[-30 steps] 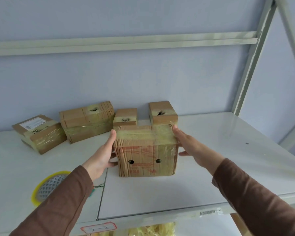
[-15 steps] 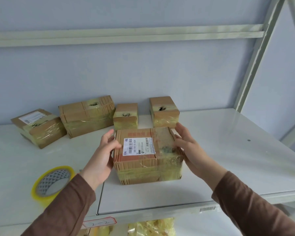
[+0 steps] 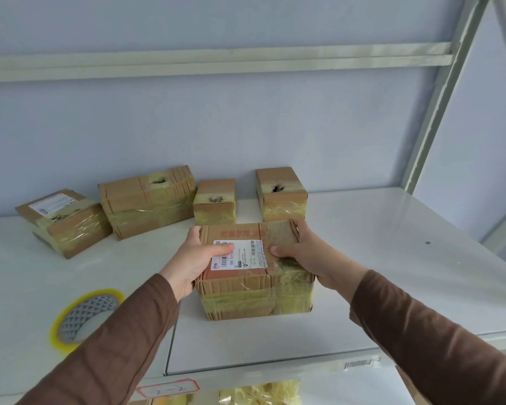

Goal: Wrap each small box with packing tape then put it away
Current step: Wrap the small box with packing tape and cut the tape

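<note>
Taped box (image 3: 254,276): cardboard, wrapped in yellowish tape, standing on the white shelf (image 3: 392,258) near its front edge. White shipping label (image 3: 240,254) on top; print too small to read, and partly covered by the left thumb.

Left hand (image 3: 190,264): grips the box's left side, thumb over the top; its fingers are hidden behind the box.

Right hand (image 3: 307,252): grips the box's right side, thumb on the top, fingers curled over the far corner; whether the box is lifted cannot be told.

Behind the box, along the wall: four more taped boxes — two small (image 3: 215,201) (image 3: 281,194), one long (image 3: 148,200), one labelled (image 3: 63,222) farthest left. The two small ones stand just beyond the held box.

Left of the box, near the shelf front: tape roll (image 3: 85,317), yellow, lying flat, partly covered by the left sleeve (image 3: 108,346).

Below the box: shelf-edge tag (image 3: 168,388), markings unclear; yellowish material (image 3: 260,394) beneath the shelf, cut off by the frame's lower edge.
</note>
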